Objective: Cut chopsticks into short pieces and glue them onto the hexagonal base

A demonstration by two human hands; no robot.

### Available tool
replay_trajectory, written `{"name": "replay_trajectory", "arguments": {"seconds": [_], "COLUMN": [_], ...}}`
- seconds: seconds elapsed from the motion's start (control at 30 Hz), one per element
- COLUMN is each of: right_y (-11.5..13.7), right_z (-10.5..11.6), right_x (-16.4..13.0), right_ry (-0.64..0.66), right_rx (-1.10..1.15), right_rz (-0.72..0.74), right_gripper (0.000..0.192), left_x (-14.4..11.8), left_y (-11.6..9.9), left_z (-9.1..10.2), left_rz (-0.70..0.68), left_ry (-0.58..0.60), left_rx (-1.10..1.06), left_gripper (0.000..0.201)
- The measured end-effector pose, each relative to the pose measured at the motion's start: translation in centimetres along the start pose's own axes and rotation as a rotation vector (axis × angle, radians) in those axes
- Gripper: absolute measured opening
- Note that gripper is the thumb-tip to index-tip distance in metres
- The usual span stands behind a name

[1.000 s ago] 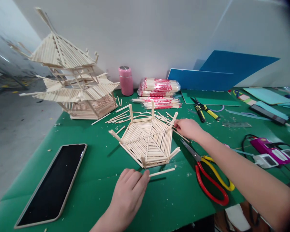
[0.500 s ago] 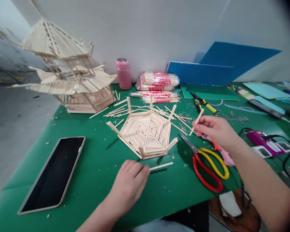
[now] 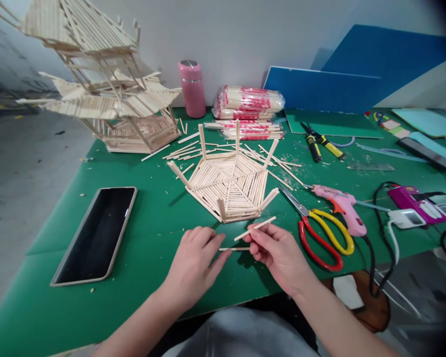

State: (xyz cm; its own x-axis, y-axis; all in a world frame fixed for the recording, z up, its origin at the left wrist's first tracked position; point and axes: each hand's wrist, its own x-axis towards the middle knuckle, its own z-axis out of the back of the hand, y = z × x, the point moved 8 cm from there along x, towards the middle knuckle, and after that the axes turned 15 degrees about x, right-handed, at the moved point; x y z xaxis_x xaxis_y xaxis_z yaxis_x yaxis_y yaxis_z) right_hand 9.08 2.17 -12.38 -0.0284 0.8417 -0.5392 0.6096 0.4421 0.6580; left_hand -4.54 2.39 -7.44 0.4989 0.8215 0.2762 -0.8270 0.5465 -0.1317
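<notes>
In my right hand (image 3: 278, 253) a short wooden stick (image 3: 258, 227) is pinched between thumb and fingertips, slanting up to the right. Below it, a second short stick (image 3: 238, 249) lies nearly level just over the table, its right end against my right fingers. My left hand (image 3: 196, 260) has thumb and forefinger parted around that stick's left end; the other fingers are curled. Just beyond both hands sits a hexagonal stick platform (image 3: 228, 186) with upright posts at its corners. Red-and-yellow-handled scissors (image 3: 321, 233) lie right of my right hand.
A tiered stick pagoda (image 3: 107, 99) stands back left, near a pink flask (image 3: 192, 89) and wrapped stick bundles (image 3: 249, 101). Loose sticks lie behind the platform. A phone (image 3: 96, 235) is at left; a pink glue gun (image 3: 342, 206), pliers (image 3: 321, 144) and cables are at right.
My right hand has come left and down with its stick, from beside the scissors to beside my left hand. My left thumb and forefinger have parted. The view has shifted, uncovering the glue gun.
</notes>
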Motion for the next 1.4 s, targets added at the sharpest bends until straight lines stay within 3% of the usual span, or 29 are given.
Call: {"name": "replay_trajectory", "arguments": {"seconds": [0.13, 0.33, 0.53, 0.7, 1.03, 1.4], "right_y": [-0.7, -0.1, 2.9, 4.8, 5.8, 5.9], "right_z": [-0.4, -0.4, 1.4, 1.4, 0.3, -0.2], "right_x": [-0.1, -0.3, 0.3, 0.1, -0.2, 0.1], "right_ry": [-0.001, 0.011, -0.012, 0.004, 0.069, 0.071], "right_rx": [0.022, -0.052, -0.313, -0.598, -1.005, -1.087], "right_rz": [0.001, 0.067, 0.294, 0.528, 0.732, 0.762], "right_gripper": [0.021, 0.022, 0.018, 0.017, 0.022, 0.023], "left_x": [0.2, 1.1, 1.7, 1.3, 2.2, 2.3], "left_y": [0.3, 1.0, 2.3, 3.2, 2.6, 3.0], "left_z": [1.4, 0.8, 0.5, -0.6, 0.3, -0.4], "left_rz": [0.154, 0.308, 0.384, 0.563, 0.450, 0.499], "left_ry": [-0.135, 0.021, 0.105, 0.109, -0.021, -0.021], "left_rx": [-0.242, -0.463, -0.492, -0.617, -0.389, -0.349], "left_gripper": [0.015, 0.018, 0.020, 0.023, 0.021, 0.021]}}
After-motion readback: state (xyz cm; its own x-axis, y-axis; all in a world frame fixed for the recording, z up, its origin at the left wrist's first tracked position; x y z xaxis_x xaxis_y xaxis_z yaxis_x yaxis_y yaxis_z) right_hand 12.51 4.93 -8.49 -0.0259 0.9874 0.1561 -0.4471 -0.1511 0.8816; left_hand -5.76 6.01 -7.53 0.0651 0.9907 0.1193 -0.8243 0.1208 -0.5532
